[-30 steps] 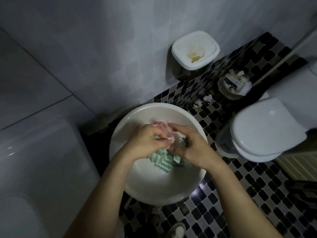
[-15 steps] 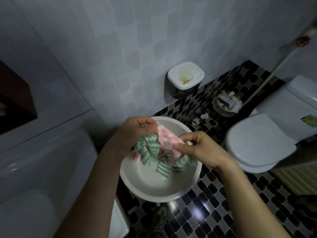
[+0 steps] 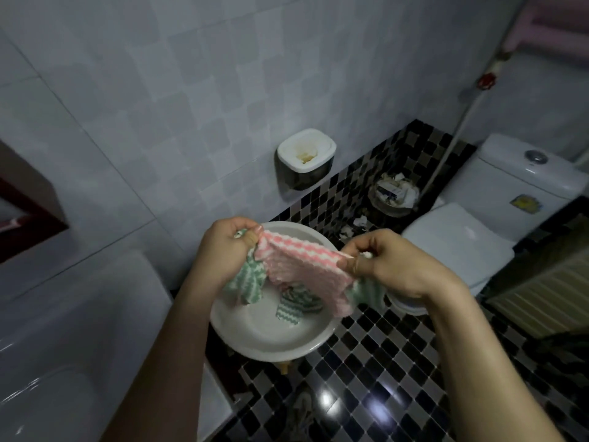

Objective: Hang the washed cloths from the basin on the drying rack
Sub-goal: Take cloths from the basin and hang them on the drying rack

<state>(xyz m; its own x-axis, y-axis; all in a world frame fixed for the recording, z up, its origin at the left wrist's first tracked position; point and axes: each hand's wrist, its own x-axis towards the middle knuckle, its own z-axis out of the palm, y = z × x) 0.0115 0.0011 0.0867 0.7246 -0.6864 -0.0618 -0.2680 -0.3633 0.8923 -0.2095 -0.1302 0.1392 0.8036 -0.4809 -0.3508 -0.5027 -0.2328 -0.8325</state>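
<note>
**Two grips, one pink cloth point(image 3: 302, 266) stretched over the basin point(image 3: 271, 350)**

We pinch the pink cloth by its upper corners, left grip point(image 3: 223, 250) and right grip point(image 3: 392, 266) both curled on it. Its long axis runs side to side between them, the rest hanging down. Beneath each grip dangles green striped cloth point(image 3: 247, 283); another piece point(image 3: 288, 309) lies inside the basin.

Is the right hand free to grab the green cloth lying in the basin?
Probably not yet: the right hand pinches the pink cloth, stretched right above that green cloth in the basin.
</note>
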